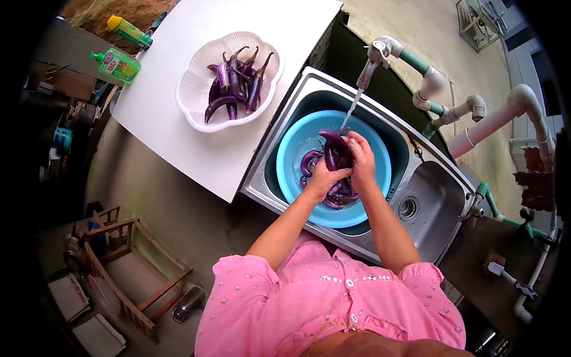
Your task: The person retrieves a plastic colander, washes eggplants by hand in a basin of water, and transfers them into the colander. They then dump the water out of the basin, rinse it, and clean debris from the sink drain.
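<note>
Between my two hands are purple eggplants (332,156), held above a blue basin (289,193) that sits in the left bowl of the steel sink. My left hand (324,178) grips them from below and the left. On their right side, the fingers of my right hand (360,157) are closed around them. Water runs from the faucet (371,64) into the basin just behind the held eggplants. More eggplants (342,196) lie in the water under my hands, partly hidden. How many eggplants I hold is hard to make out.
A white scalloped basket (193,110) of eggplants stands on the white table (172,149) at left. Dish soap (120,66) and a yellow-capped bottle (129,32) are at its far edge. The right sink bowl (437,196) has a drain. A brush (505,273) lies at right.
</note>
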Tool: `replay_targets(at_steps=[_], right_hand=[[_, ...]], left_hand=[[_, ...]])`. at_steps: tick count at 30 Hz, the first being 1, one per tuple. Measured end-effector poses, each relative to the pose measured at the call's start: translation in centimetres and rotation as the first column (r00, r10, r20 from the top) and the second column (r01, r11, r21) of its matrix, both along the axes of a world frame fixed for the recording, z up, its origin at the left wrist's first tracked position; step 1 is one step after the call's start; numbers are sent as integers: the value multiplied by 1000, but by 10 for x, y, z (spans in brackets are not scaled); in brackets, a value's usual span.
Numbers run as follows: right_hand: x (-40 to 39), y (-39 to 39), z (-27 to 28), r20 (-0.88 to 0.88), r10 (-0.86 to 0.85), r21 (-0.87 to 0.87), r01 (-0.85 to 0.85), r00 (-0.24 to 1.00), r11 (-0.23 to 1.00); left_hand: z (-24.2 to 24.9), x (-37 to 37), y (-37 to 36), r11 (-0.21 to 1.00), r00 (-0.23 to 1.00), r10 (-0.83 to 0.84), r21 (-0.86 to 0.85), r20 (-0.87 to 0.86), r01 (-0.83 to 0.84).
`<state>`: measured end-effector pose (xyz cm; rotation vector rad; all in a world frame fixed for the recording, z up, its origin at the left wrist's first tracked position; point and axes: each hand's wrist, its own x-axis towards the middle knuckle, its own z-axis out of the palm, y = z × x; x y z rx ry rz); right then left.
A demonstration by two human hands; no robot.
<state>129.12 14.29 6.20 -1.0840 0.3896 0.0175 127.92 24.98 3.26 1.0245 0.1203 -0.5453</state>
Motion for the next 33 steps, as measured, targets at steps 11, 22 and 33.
replay_targets(at_steps=[11, 22, 33], right_hand=[[50, 54, 99, 385, 302, -8, -324, 872, 946], [26, -41, -70, -41, 90, -602, -97, 995, 793], [-24, -42, -201, -400, -136, -818, -286, 906, 498]], left_hand=[[102, 56, 87, 990, 956, 142, -44, 257, -136], [119, 246, 264, 672, 989, -129, 739, 68, 37], [66, 116, 135, 677, 567, -408, 654, 715, -338]])
